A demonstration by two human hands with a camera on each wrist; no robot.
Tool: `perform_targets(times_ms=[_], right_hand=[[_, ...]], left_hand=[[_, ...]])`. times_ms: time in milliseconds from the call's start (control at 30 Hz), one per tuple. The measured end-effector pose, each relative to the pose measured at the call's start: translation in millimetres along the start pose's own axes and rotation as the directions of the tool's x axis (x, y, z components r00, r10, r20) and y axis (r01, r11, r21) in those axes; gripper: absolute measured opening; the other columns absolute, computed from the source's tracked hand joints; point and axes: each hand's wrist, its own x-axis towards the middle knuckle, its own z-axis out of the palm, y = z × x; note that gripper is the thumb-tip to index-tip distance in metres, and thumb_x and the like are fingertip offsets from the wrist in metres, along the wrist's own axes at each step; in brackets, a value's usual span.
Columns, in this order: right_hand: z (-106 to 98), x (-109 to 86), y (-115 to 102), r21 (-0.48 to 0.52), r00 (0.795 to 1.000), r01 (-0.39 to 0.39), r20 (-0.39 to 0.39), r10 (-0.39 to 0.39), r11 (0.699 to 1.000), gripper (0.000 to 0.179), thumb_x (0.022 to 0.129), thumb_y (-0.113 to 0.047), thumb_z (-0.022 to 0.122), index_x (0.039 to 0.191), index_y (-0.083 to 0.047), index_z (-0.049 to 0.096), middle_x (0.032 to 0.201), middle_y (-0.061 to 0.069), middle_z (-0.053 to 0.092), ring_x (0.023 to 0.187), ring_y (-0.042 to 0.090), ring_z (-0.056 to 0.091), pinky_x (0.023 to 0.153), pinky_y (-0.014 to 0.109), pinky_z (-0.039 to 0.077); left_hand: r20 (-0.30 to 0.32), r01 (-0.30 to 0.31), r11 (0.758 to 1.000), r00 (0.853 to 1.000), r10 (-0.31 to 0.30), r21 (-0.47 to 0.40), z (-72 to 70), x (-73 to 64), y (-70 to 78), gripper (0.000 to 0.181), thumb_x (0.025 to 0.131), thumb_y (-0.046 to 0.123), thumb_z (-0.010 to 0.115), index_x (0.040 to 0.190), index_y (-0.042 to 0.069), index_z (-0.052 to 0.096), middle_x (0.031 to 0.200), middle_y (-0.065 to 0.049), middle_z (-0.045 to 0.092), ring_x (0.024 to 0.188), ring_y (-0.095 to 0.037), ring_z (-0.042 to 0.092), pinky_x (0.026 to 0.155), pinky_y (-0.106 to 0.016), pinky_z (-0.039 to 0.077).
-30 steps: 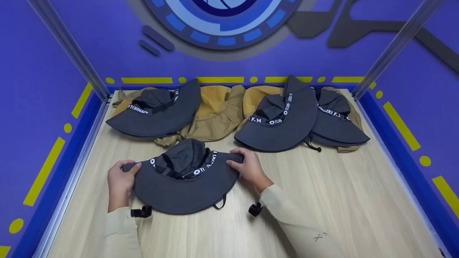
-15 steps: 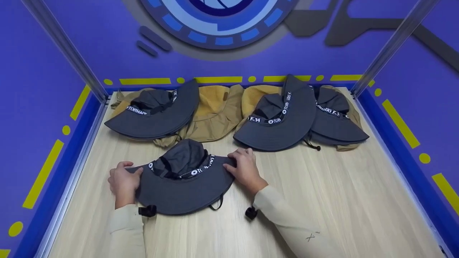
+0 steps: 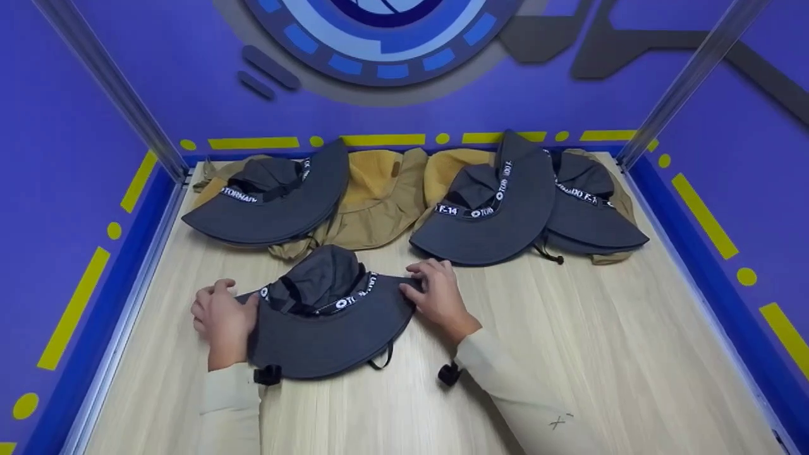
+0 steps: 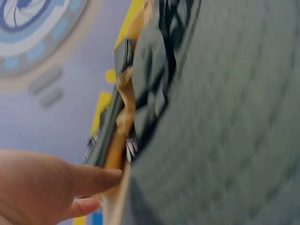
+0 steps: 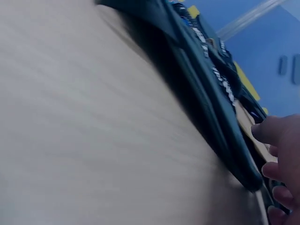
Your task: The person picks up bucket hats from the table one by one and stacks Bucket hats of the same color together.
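Note:
A dark grey wide-brimmed sun hat (image 3: 328, 338) lies crown-back on the wooden table, its lettered inner band showing. At its left brim end is my left hand (image 3: 224, 319), fingers loosely bent and thumb beside the brim. In the left wrist view the thumb of that hand (image 4: 61, 187) stands apart from the cloth. My right hand (image 3: 439, 297) is at the right brim end, fingers spread about the edge. In the right wrist view a gap shows between thumb and fingers of this hand (image 5: 286, 164), close to the brim tip (image 5: 248, 178). Contact there is hard to judge.
Behind lie more hats: a grey one (image 3: 272, 218) at left, a tan and mustard one (image 3: 379, 218) beside it, and grey ones (image 3: 486, 243) (image 3: 597, 224) overlapping tan ones at right. Purple panels (image 3: 158, 82) wall the table (image 3: 600, 354).
My left hand has shifted right and its fingers have loosened from the brim. My right hand has moved slightly and its fingers have parted. The hat stays almost in place.

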Motion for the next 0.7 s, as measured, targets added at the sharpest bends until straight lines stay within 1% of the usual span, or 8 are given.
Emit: perform_targets(times_ms=[67, 133, 267, 333, 367, 433, 500, 700], right_hand=[[-6, -0.6, 3, 0.022, 1.000, -0.008, -0.023, 0.009, 1.000, 0.031, 0.088, -0.027, 0.081, 0.113, -0.011, 0.075, 0.108, 0.006, 0.072, 0.098, 0.027, 0.055, 0.090, 0.044, 0.044], [-13, -0.4, 6, 0.044, 0.999, -0.017, -0.048, 0.019, 0.999, 0.029, 0.088, -0.025, 0.081, 0.112, -0.010, 0.076, 0.109, 0.006, 0.073, 0.099, 0.027, 0.055, 0.090, 0.043, 0.044], [-25, 1.1, 12, 0.078, 0.996, -0.031, -0.082, 0.037, 0.997, 0.025, 0.090, -0.022, 0.079, 0.111, -0.008, 0.076, 0.108, 0.005, 0.073, 0.101, 0.028, 0.055, 0.090, 0.043, 0.045], [-30, 1.5, 15, 0.082, 0.994, -0.046, -0.091, 0.053, 0.996, 0.024, 0.091, -0.022, 0.079, 0.110, -0.008, 0.076, 0.108, 0.006, 0.072, 0.101, 0.028, 0.055, 0.090, 0.044, 0.045], [-33, 1.6, 17, 0.080, 0.994, -0.054, -0.095, 0.061, 0.995, 0.023, 0.091, -0.022, 0.079, 0.109, -0.008, 0.076, 0.108, 0.005, 0.072, 0.101, 0.028, 0.055, 0.090, 0.043, 0.045], [-37, 1.8, 20, 0.081, 0.992, -0.071, -0.102, 0.079, 0.994, 0.022, 0.091, -0.022, 0.078, 0.109, -0.009, 0.076, 0.108, 0.005, 0.072, 0.101, 0.028, 0.055, 0.091, 0.044, 0.045], [-41, 1.9, 23, 0.081, 0.990, -0.085, -0.106, 0.093, 0.993, 0.021, 0.092, -0.022, 0.078, 0.108, -0.009, 0.075, 0.108, 0.005, 0.071, 0.102, 0.028, 0.055, 0.092, 0.044, 0.045], [-50, 2.1, 32, 0.086, 0.984, -0.110, -0.132, 0.120, 0.990, 0.018, 0.092, -0.019, 0.077, 0.108, -0.010, 0.076, 0.110, 0.005, 0.071, 0.105, 0.026, 0.055, 0.095, 0.042, 0.044]], left_hand=[[-0.025, -0.122, 0.992, 0.992, 0.122, 0.014, 6.2, -6.2, 11.4, 0.053, 0.095, 0.028, 0.069, 0.139, 0.002, 0.054, 0.151, -0.029, 0.036, 0.144, -0.052, 0.026, 0.113, -0.068, 0.026], [-0.031, -0.277, 0.961, 0.960, 0.278, 0.027, 17.3, -12.8, 24.4, 0.051, 0.094, 0.026, 0.071, 0.136, 0.000, 0.057, 0.149, -0.029, 0.042, 0.144, -0.051, 0.030, 0.114, -0.066, 0.028], [0.081, -0.560, 0.824, 0.828, 0.555, 0.084, 45.3, -30.3, 49.2, 0.056, 0.094, 0.032, 0.073, 0.140, 0.003, 0.057, 0.154, -0.027, 0.043, 0.148, -0.052, 0.028, 0.120, -0.068, 0.023], [0.183, -0.635, 0.764, 0.770, 0.612, 0.117, 58.5, -40.1, 58.1, 0.066, 0.095, 0.043, 0.070, 0.149, 0.011, 0.052, 0.162, -0.023, 0.035, 0.152, -0.052, 0.021, 0.122, -0.069, 0.014], [0.242, -0.649, 0.749, 0.755, 0.610, 0.136, 64.1, -45.3, 61.6, 0.072, 0.094, 0.051, 0.068, 0.154, 0.017, 0.047, 0.167, -0.021, 0.027, 0.154, -0.052, 0.014, 0.122, -0.071, 0.009], [0.335, -0.651, 0.738, 0.745, 0.577, 0.178, 74.5, -54.0, 66.2, 0.083, 0.091, 0.065, 0.063, 0.160, 0.028, 0.036, 0.172, -0.016, 0.014, 0.156, -0.052, 0.003, 0.121, -0.073, 0.001], [0.388, -0.638, 0.738, 0.751, 0.534, 0.219, 83.6, -60.2, 68.0, 0.090, 0.088, 0.076, 0.059, 0.162, 0.036, 0.028, 0.174, -0.013, 0.006, 0.156, -0.052, -0.005, 0.119, -0.076, -0.003], [0.433, -0.609, 0.744, 0.769, 0.471, 0.274, 100.6, -65.9, 64.1, 0.091, 0.086, 0.084, 0.049, 0.163, 0.041, 0.023, 0.174, -0.012, 0.005, 0.155, -0.055, -0.009, 0.114, -0.082, -0.004]])
